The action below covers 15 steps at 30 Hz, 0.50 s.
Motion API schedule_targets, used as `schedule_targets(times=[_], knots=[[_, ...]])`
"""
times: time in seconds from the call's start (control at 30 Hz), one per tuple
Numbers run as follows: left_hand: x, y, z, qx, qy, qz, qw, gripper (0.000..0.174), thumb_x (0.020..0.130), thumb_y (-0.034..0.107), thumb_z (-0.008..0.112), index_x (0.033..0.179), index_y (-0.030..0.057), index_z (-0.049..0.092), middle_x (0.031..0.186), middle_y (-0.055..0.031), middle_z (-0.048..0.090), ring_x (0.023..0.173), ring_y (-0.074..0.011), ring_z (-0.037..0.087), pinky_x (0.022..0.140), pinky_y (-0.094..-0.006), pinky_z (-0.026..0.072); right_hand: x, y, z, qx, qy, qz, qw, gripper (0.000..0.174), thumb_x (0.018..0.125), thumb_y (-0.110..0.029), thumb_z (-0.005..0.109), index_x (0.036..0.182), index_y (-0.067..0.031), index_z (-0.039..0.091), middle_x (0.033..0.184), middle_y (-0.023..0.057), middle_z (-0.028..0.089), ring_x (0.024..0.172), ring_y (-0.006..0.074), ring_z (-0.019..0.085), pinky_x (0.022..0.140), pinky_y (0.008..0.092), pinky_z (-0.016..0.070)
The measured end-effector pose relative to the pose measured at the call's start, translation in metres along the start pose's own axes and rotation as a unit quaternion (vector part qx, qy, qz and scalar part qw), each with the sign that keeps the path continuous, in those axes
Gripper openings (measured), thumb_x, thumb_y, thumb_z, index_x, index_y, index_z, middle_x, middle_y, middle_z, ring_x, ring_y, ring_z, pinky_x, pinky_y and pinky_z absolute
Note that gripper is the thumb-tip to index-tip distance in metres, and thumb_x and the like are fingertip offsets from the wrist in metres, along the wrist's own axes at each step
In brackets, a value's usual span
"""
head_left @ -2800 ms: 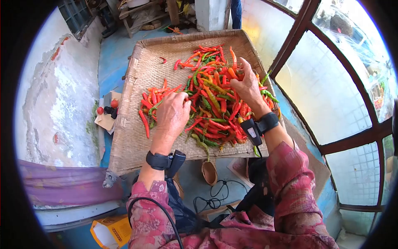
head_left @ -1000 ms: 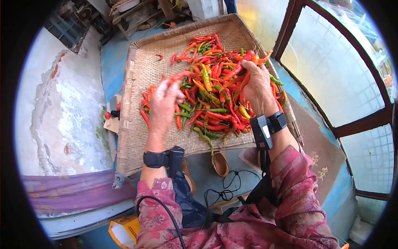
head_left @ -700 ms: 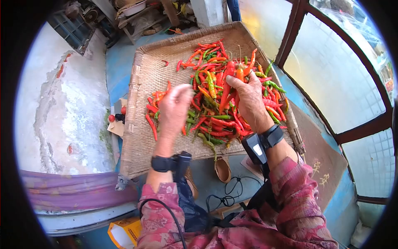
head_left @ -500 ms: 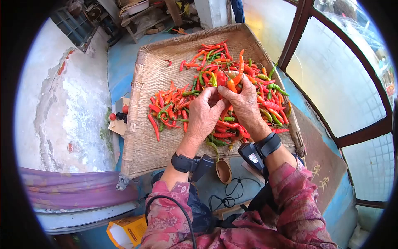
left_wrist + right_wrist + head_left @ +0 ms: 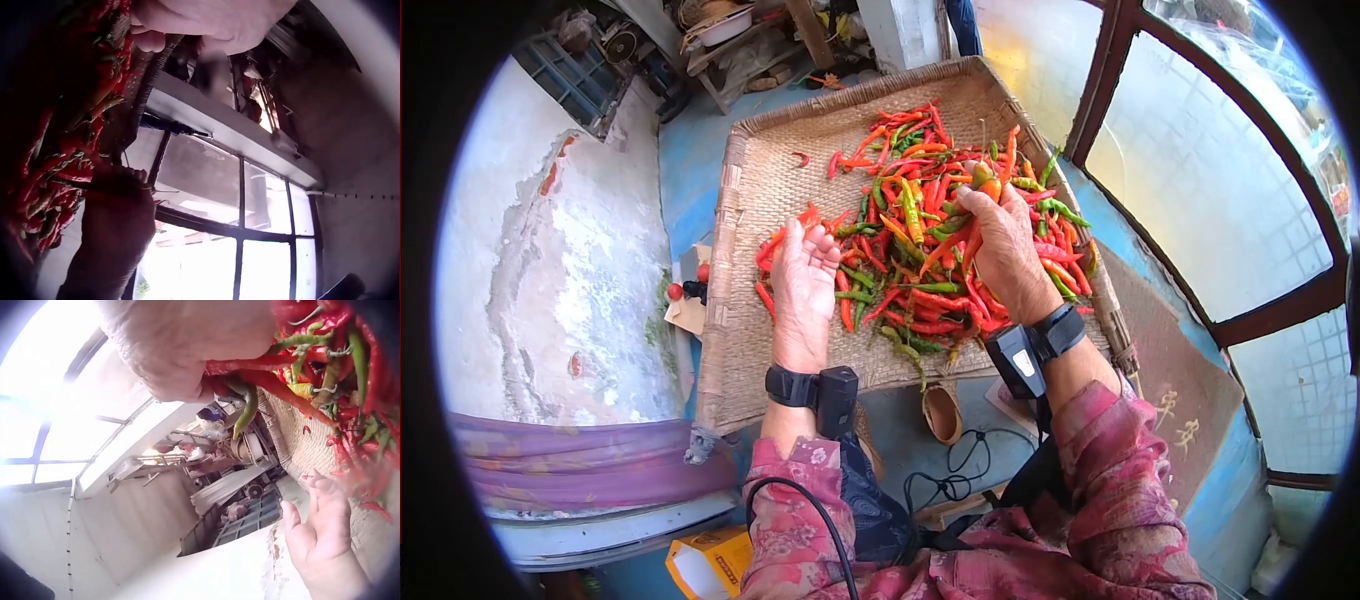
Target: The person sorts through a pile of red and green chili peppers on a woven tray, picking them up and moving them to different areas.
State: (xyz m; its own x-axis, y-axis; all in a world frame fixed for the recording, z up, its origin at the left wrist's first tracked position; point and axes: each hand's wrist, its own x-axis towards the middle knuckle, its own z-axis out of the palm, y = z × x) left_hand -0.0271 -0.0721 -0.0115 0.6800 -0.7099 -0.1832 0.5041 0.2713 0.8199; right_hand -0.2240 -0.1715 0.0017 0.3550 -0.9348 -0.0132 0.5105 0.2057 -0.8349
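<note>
Blue floor (image 5: pixel 692 150), woven tray (image 5: pixel 755 185) of peppers (image 5: pixel 930 326)

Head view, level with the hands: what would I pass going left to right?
Patchy white wall, woven tray's left rim, left hand, yellow-green chili on the pile, right hand, frosted window pane.

On my feed, my left arm (image 5: pixel 790 430) and right arm (image 5: pixel 1090 375) both reach forward, hands apart. My left hand (image 5: pixel 804 285) shows its palm, fingers (image 5: pixel 825 247) relaxed and slightly bent. My right hand (image 5: pixel 1008 255) grips, thumb (image 5: pixel 977 204) uppermost, its fingers partly hidden.
</note>
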Motion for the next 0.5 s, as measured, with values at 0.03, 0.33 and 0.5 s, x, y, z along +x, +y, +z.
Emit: schedule_targets(times=[0.03, 0.33, 0.5], knots=[[0.0, 0.0, -0.003, 0.002, 0.036, -0.051, 0.998, 0.026, 0.09, 0.026, 0.06, 0.105, 0.0053, 0.055, 0.089, -0.0043, 0.06, 0.073, -0.0101, 0.058, 0.06, -0.0242, 0.0502, 0.0, 0.002, -0.001, 0.001, 0.0, 0.001, 1.0, 0.033, 0.086, -0.008, 0.058, 0.118, -0.0036, 0.05, 0.092, 0.0017, 0.056, 0.081, 0.0118, 0.056, 0.072, 0.0261, 0.0475], [-0.045, -0.014, 0.055, 0.251, -0.223, 0.096, 0.937, 0.037, 0.087, 0.023, 0.066, 0.115, 0.0006, 0.058, 0.091, 0.0003, 0.06, 0.08, -0.0041, 0.053, 0.071, -0.0213, 0.0464, -0.011, 0.012, 0.015, -0.287, -0.211, -0.161, 0.921, 0.047, 0.082, -0.008, 0.057, 0.127, 0.0014, 0.048, 0.093, 0.0042, 0.06, 0.079, 0.0116, 0.055, 0.07, 0.0261, 0.0467], [-0.038, -0.022, 0.053, 0.235, -0.208, 0.125, 0.941, 0.023, 0.089, 0.021, 0.063, 0.102, 0.0016, 0.06, 0.086, 0.0011, 0.059, 0.078, -0.0035, 0.053, 0.07, -0.0206, 0.0461, -0.016, -0.008, 0.019, -0.284, -0.209, -0.081, 0.932, 0.045, 0.081, -0.007, 0.054, 0.126, 0.0006, 0.049, 0.093, 0.0061, 0.06, 0.083, 0.012, 0.055, 0.074, 0.0269, 0.0467]])
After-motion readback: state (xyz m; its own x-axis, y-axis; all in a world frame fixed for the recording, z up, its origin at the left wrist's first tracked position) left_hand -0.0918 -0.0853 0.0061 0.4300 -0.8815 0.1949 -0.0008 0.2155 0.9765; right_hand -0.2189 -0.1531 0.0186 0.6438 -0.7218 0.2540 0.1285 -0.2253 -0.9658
